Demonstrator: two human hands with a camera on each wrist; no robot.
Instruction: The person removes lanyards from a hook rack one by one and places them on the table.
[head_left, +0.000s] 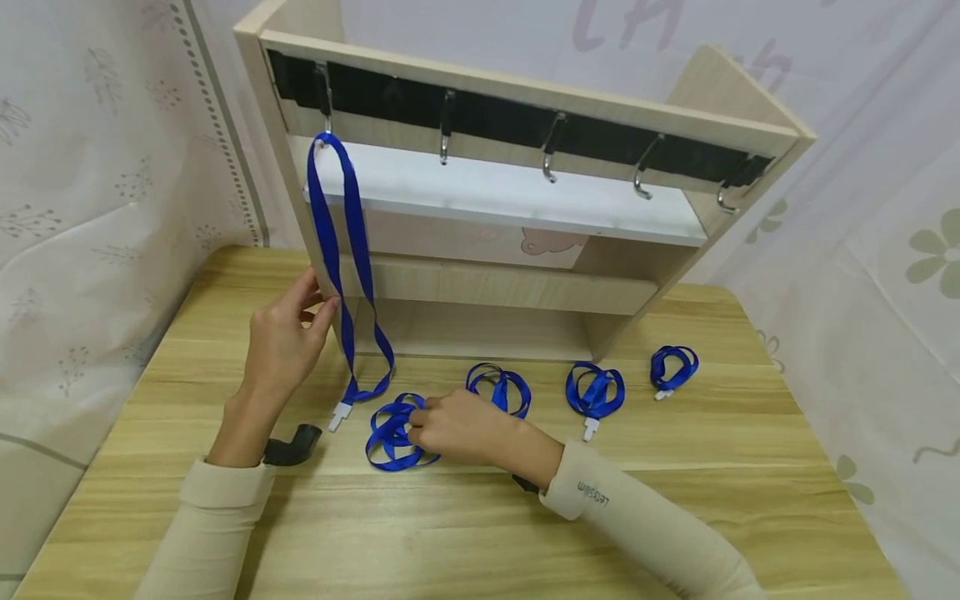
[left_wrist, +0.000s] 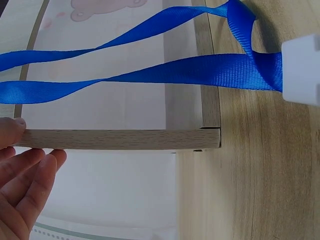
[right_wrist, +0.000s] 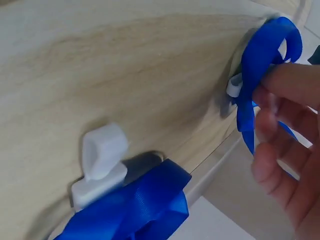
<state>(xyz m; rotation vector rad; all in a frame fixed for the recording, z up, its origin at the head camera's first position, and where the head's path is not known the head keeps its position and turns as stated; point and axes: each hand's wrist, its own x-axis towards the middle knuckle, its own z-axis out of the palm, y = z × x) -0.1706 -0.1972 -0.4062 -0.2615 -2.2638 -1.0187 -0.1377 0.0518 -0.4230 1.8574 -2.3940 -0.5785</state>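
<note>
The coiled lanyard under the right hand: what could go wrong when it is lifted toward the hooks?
1. The right hand pinches the coiled lanyard only by part of its loops, so it may unroll unevenly or tangle when lifted.
2. The hanging lanyard sits on the tip of the first hook, and the left hand is close beside it; a bump could knock it off.
3. The next coil lies right behind the right hand and could be dragged along.
</note>
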